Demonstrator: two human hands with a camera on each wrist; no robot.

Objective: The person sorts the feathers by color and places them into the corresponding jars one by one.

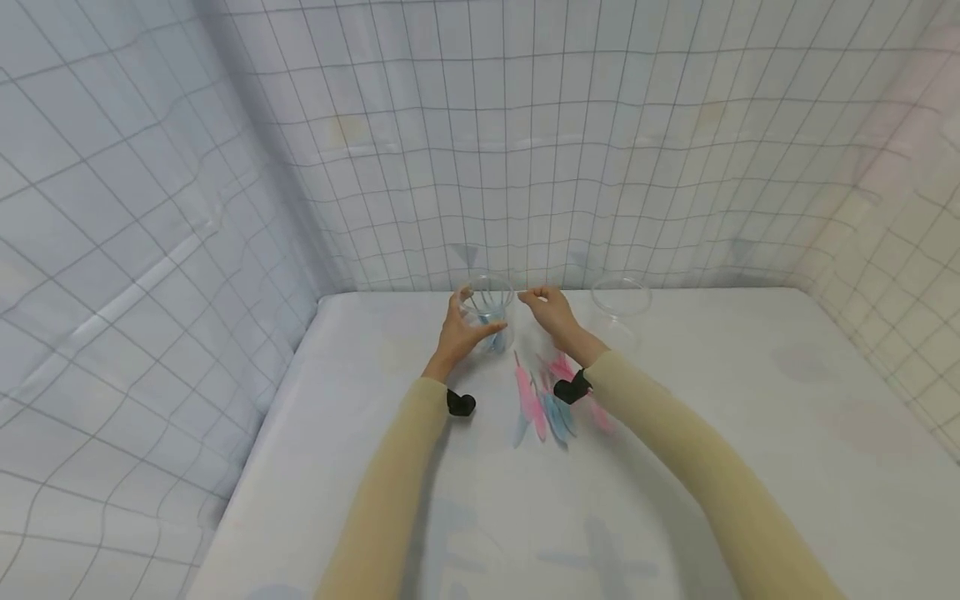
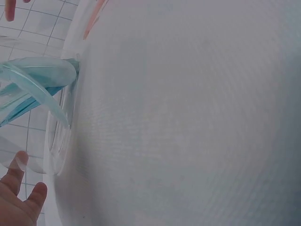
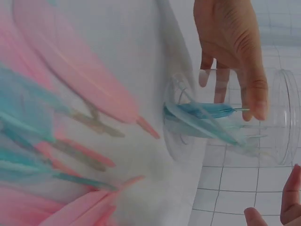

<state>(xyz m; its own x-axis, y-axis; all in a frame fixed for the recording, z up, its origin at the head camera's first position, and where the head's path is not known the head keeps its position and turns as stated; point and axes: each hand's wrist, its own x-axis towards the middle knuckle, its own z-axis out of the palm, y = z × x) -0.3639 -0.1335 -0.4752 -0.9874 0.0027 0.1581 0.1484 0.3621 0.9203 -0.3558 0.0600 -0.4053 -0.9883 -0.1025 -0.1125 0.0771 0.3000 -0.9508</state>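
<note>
A clear jar with several blue feathers inside stands upright near the table's back edge. My left hand grips it from the left, thumb across the near side and other fingers behind. To the right of the rim hovers my right hand, bent at the fingers. Its thumb and a finger show apart in the right wrist view, with nothing visible between them. Pink feathers and loose blue feathers lie on the table below and left of the right wrist.
Another clear container stands on the right, behind my right forearm. White grid-patterned curtains rise behind the white table and on both sides of it.
</note>
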